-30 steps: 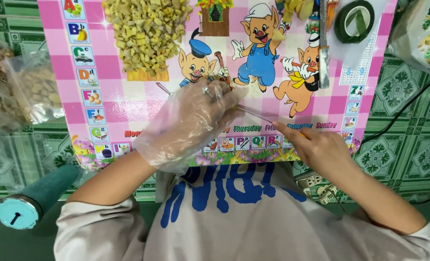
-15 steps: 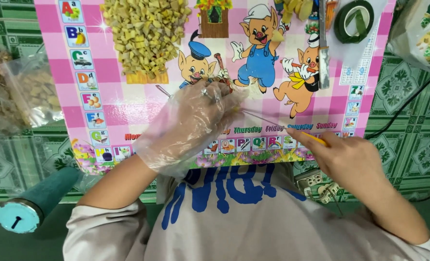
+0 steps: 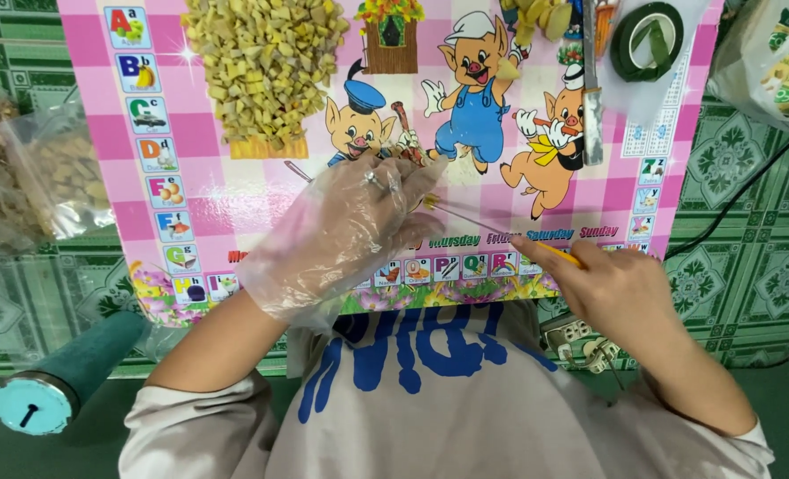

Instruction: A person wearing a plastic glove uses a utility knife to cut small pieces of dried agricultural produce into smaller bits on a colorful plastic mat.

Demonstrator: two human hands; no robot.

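Nearest to the camera is the person's grey shirt with blue letters (image 3: pixel 412 355). On the left lies a dark green roll with a pale blue end cap (image 3: pixel 35 399). Just above the shirt, the right hand (image 3: pixel 621 288) is bare and closed in a pinch on one end of a thin wire (image 3: pixel 492 231), beside a short yellow piece (image 3: pixel 561 255). The wire runs up and left to the left hand (image 3: pixel 346 235), which wears a loose clear plastic glove. Its fingers are curled around a small piece at the other end of the wire; what exactly they pinch I cannot tell, because the glove hides it.

To do this step well, I think the right hand should keep the wire straight and a little tight, and the left fingers should press evenly, since the glove is slippery and loose. Small, slow turns seem safer than one big pull.

Both hands work over a pink checked children's mat (image 3: pixel 235 168) with cartoon pigs. Farther away on it lies a heap of small yellow-green pieces (image 3: pixel 266 66). At the far right sit a roll of green tape (image 3: pixel 647 40) and a narrow metal blade (image 3: pixel 592 98). Clear bags (image 3: pixel 49 168) rest at the left edge.
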